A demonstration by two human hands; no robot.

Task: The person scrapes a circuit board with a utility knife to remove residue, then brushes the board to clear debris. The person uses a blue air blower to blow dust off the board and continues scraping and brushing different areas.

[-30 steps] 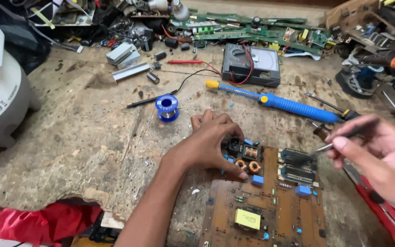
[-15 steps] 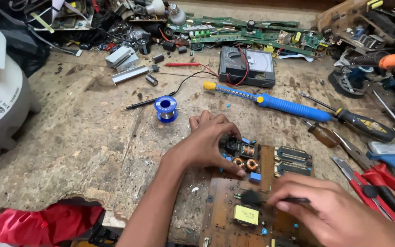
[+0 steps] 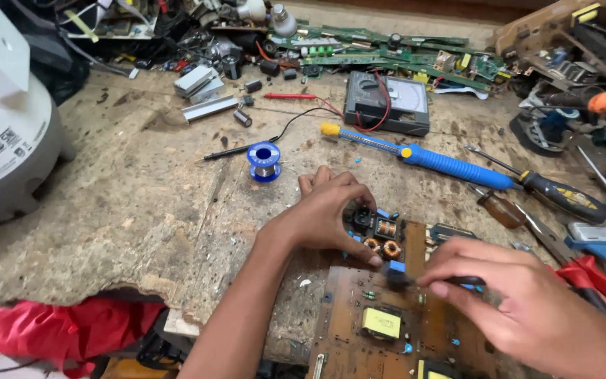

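A brown circuit board (image 3: 359,302) lies at the near edge of the worn bench, carrying a yellow transformer (image 3: 381,321) and copper coils (image 3: 386,238). My left hand (image 3: 327,214) grips the board's far left corner, fingers curled beside a black component (image 3: 361,217). My right hand (image 3: 527,312) reaches in from the right, pinching a thin dark tool (image 3: 450,281). The tool's tip rests on the board beside a small blue part (image 3: 395,267), just under my left fingertips.
A blue solder spool (image 3: 264,161), a blue desoldering pump (image 3: 450,165) and a meter (image 3: 387,105) lie behind the board. Screwdrivers (image 3: 562,196) and pliers crowd the right. Green boards (image 3: 387,52) line the back. A white appliance (image 3: 1,133) stands left, with red cloth (image 3: 64,330) below the bench's edge.
My right hand has come down from the right side with the thin tool and moved left across the board to the blue part. My left hand has stayed on the board's corner.
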